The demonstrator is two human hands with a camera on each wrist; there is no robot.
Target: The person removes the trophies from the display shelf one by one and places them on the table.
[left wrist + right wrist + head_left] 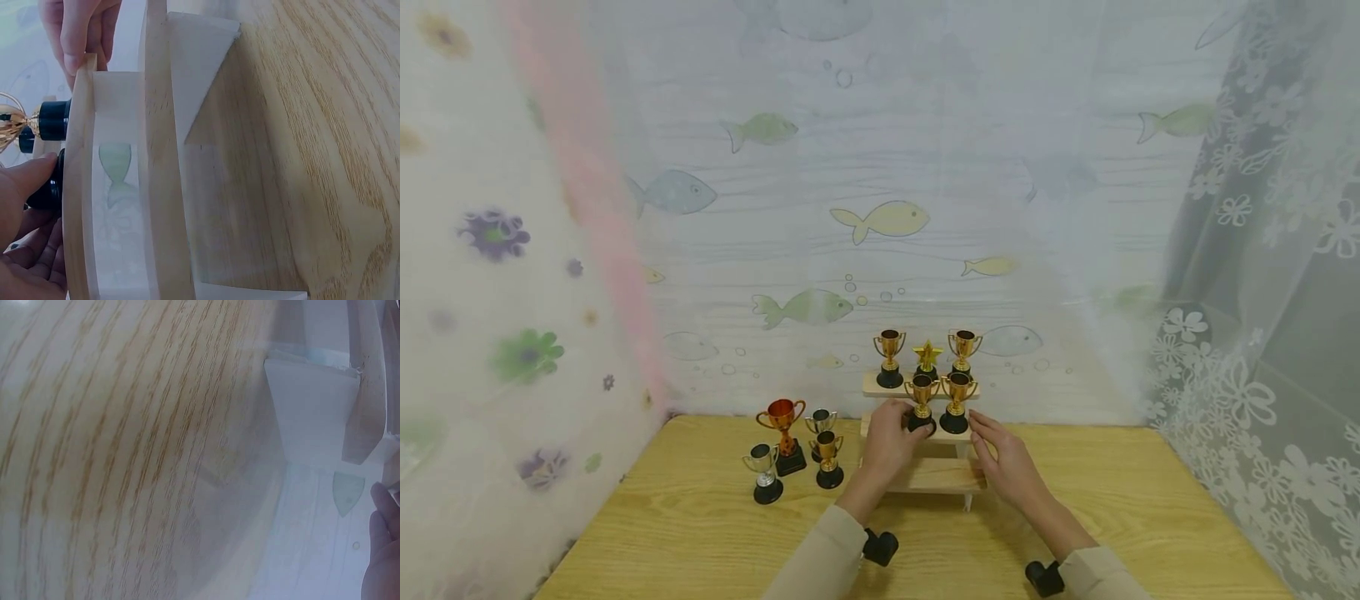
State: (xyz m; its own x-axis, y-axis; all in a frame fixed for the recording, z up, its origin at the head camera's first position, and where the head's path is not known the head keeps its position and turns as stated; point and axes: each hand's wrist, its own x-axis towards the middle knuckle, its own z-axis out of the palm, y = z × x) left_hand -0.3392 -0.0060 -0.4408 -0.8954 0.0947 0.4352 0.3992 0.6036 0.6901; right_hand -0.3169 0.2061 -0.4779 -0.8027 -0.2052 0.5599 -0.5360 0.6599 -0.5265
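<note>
The left hand (887,442) pinches a gold trophy (922,392) by its black base (45,197) on a tiered wooden stand's (943,473) middle shelf (76,250). The empty right hand (1007,462), fingers nearly straight, is at that shelf's right end.

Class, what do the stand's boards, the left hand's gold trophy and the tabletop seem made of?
Boards: pale, matte, probably wood, from the faint grain.
Gold trophy: glossy cup, metal or perhaps metallic-coated plastic, given bright highlights.
Tabletop: satiny wood or printed laminate, from the streaked grain.
</note>
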